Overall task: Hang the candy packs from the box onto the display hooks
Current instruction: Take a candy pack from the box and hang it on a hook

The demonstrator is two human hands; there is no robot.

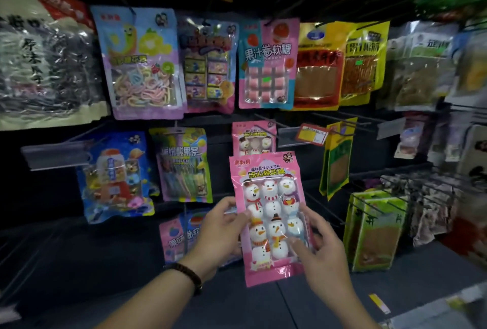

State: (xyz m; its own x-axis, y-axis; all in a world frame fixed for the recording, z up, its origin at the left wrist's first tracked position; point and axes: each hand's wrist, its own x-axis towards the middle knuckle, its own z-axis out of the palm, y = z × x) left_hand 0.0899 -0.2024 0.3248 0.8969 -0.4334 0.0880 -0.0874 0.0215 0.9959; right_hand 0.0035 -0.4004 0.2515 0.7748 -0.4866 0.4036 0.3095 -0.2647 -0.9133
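- Candy pack (pixel 271 218) first: we are holding it upright, its top edge overlapping the bottom of a matching pack (pixel 254 139) that is hanging on a hook (pixel 266 121) behind it. Ours is not yet hung.
- We are judging the likeliest miss to be the hook tip catching the film beside the hang hole, because the hole is too small to be making out from here and the pack is hiding the tip.
- Glossy film is looking slippery, so the pack may be sliding down through our fingers while we are raising it.
- Pushing too hard may be knocking the matching pack loose, or setting the yellow-green pack (pixel 337 160) just to the right swinging.
- Our left hand (pixel 224 231) is pinching the pack's left edge, thumb lying on the front and fingers going behind.
- Our right hand (pixel 324 255) is gripping the lower right part, thumb pressing on the front and fingers wrapping the right edge.
- Neither hand is spreading wide; both are clamping the one pack.
- We are not seeing the box anywhere.
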